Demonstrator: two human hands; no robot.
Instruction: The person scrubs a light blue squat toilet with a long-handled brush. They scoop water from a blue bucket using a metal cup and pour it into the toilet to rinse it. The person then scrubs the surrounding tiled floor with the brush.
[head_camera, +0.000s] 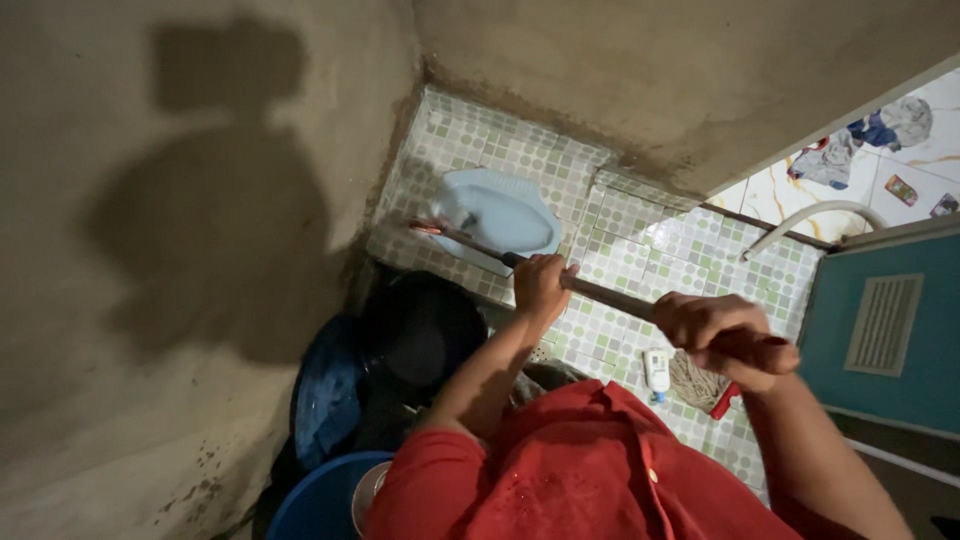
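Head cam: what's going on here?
A person in a red shirt grips a long dark handle with both hands: left hand further down it, right hand near the upper end. The far end of the handle reaches the pale blue squat toilet pan set in the green-and-white tiled floor. A mop head and a small white bottle lie on the tiles below the hands. Dark and blue buckets stand by the bare wall.

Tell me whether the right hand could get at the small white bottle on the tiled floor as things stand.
Probably not straight away: the right hand is wrapped around the long dark handle, well above the white bottle. Nothing visible blocks the way down, so it would likely have to let go first.
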